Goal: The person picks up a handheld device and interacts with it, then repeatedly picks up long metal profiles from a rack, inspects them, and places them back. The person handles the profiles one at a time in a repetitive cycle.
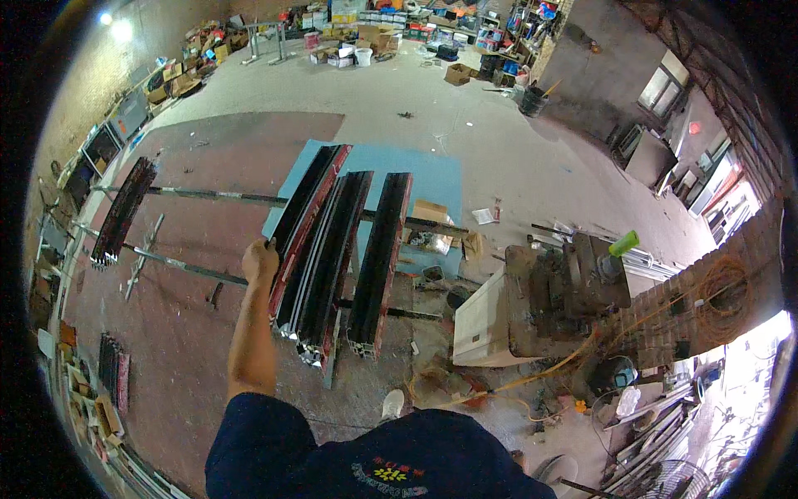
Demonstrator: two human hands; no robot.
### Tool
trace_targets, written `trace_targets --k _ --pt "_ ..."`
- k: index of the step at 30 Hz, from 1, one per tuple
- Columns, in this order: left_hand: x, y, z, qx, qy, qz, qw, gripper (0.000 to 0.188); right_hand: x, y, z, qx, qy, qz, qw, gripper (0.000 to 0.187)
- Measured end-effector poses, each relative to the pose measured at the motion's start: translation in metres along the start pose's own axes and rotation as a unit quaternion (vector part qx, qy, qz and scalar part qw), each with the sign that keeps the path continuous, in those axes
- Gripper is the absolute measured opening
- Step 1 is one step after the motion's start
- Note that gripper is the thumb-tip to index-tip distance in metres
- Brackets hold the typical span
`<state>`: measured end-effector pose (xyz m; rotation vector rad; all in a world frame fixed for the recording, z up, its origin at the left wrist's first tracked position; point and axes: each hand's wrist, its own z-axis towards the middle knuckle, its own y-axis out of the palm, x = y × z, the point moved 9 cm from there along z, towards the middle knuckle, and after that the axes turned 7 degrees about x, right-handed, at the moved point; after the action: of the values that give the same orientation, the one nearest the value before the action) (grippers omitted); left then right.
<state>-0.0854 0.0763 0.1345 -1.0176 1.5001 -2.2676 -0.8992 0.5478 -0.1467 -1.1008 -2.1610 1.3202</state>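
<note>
My left arm reaches forward, and my left hand (260, 262) is closed on the near left edge of a long black metal profile (314, 195) with a red side strip. This profile is the leftmost of the bundles and lies slanted across two rails. Beside it, to the right, rests a stack of black profiles (337, 249) with shiny cut ends toward me. Farther right, a separate black profile bundle (384, 258) with a red edge lies on the same rails. My right hand cannot be made out; the dark shirt covers that side.
Two long rails (199, 266) run leftward to another profile bundle (125, 212). More profiles (114, 372) lie on the floor at lower left. A cluttered machine (565, 287) with a pale cabinet (482, 324) stands right, with a yellow hose (532, 378) in front. Blue sheeting (440, 179) lies beyond.
</note>
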Motion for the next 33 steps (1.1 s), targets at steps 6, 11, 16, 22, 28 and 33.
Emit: trace_targets --k 6,11,16,22,28,33 --pt "0.047 -0.058 -0.011 0.012 0.210 -0.050 0.976 0.030 -0.186 -0.101 -0.038 0.121 -0.358 -0.107 0.920 0.022" --pt "0.091 -0.090 -0.070 -0.068 0.332 -0.117 0.933 0.019 -0.311 -0.245 -0.135 0.214 -0.416 0.235 0.852 0.027" --pt "0.217 -0.099 -0.206 -0.163 0.543 -0.090 0.819 0.012 -0.328 -0.319 -0.195 0.296 -0.568 0.254 0.724 0.043" --pt "0.331 -0.095 -0.375 -0.284 0.711 -0.166 0.621 0.021 -0.272 -0.303 -0.159 0.297 -0.484 0.054 0.821 0.059" --pt "0.390 -0.113 -0.516 -0.347 0.832 -0.184 0.392 0.016 -0.119 -0.240 -0.139 0.082 -0.221 0.125 0.964 0.036" --pt "0.421 -0.128 -0.641 -0.315 0.899 -0.198 0.230 0.025 -0.006 -0.158 -0.137 0.171 -0.137 0.252 0.943 0.026"
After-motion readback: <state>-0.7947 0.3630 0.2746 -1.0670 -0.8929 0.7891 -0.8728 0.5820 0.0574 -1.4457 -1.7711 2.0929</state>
